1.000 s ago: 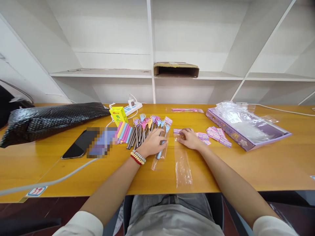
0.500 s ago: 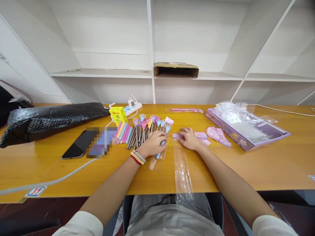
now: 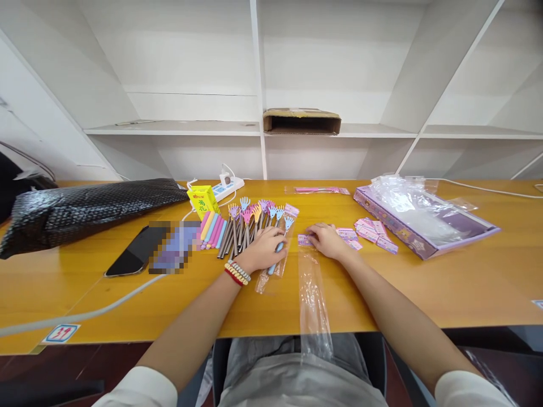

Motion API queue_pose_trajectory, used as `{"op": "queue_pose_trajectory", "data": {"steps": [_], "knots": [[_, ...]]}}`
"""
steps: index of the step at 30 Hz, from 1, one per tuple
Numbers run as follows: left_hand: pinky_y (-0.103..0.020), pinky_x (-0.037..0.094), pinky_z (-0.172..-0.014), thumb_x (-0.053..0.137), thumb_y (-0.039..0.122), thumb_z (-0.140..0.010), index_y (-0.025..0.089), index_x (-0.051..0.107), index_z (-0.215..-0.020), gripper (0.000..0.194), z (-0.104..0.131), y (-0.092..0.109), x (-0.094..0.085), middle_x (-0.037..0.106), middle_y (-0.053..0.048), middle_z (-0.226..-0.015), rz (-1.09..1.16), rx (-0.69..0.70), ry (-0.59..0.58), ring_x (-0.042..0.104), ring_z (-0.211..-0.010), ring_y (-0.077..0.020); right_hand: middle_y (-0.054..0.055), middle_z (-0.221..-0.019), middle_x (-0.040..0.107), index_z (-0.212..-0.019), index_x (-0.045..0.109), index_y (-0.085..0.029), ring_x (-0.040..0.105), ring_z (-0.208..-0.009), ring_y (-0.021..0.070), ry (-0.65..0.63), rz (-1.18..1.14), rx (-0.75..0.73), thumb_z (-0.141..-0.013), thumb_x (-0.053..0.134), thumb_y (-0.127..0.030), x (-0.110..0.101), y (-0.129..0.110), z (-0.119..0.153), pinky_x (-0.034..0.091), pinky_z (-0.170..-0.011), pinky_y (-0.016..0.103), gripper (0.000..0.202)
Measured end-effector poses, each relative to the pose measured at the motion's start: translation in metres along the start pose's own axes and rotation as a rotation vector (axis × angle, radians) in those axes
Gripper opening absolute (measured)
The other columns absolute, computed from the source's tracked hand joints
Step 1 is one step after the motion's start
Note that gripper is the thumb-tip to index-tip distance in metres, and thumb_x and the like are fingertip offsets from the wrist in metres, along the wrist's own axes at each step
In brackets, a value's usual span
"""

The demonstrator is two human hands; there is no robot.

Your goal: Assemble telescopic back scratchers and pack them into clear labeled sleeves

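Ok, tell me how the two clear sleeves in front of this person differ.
The left sleeve holds a blue back scratcher and lies under the left hand; the right sleeve looks empty. The left one lies wholly on the table; the right overhangs its edge. Both are transparent.

Person w/ two bare forearms. White short sleeves at both upper arms, near edge of view. Left hand (image 3: 265,249): wrist carries a stack of beaded bracelets (image 3: 237,272), red, yellow-ish & white strands, side by side. Right hand (image 3: 326,240): wrist bare, no rings seen. Light grey garment over the lap, near centre, betw. the arms.
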State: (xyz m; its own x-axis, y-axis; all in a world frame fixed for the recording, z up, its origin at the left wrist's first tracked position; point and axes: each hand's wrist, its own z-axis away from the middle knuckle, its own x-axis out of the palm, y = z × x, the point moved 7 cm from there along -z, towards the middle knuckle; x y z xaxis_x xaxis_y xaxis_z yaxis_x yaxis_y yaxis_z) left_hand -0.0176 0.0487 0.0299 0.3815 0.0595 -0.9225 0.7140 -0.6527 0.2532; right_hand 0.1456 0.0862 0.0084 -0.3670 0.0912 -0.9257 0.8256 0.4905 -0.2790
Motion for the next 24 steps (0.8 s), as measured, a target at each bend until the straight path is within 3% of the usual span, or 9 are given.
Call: {"op": "queue_pose_trajectory", "data": {"steps": [10, 18, 24], "knots": [[-0.041, 0.031, -0.093, 0.046, 0.033, -0.084, 0.021, 0.061, -0.093, 0.022, 0.0, 0.001, 0.0, 0.055, -0.005, -0.11, -0.002, 0.006, 0.001, 0.045, -0.109, -0.0217, 0.005, -0.093, 0.064, -0.102, 0.063, -0.018, 0.056, -0.086, 0.0167, -0.048, -0.069, -0.119, -0.077, 0.055, -0.023, -0.005, -0.012, 0.004, 0.039, -0.078, 0.025, 0.027], [-0.04, 0.031, -0.094, 0.045, 0.032, -0.084, 0.021, 0.062, -0.093, 0.022, 0.0, 0.004, -0.004, 0.056, -0.005, -0.108, 0.003, 0.014, 0.033, 0.046, -0.108, -0.0215, 0.004, -0.086, 0.066, -0.099, 0.065, -0.019, 0.059, -0.076, 0.0151, -0.096, -0.044, -0.075, -0.077, 0.049, -0.014, -0.007, -0.011, 0.005, 0.04, -0.07, 0.023, 0.027], [-0.039, 0.031, -0.095, 0.044, 0.032, -0.085, 0.021, 0.056, -0.106, 0.026, 0.0, 0.009, -0.012, 0.057, -0.006, -0.109, 0.054, 0.022, 0.072, 0.046, -0.109, -0.0212, 0.001, -0.079, 0.065, -0.107, 0.059, -0.017, 0.058, -0.069, 0.0117, 0.013, -0.386, -0.097, -0.078, 0.049, -0.015, -0.01, -0.02, 0.008, 0.042, -0.068, 0.023, 0.031]]}}
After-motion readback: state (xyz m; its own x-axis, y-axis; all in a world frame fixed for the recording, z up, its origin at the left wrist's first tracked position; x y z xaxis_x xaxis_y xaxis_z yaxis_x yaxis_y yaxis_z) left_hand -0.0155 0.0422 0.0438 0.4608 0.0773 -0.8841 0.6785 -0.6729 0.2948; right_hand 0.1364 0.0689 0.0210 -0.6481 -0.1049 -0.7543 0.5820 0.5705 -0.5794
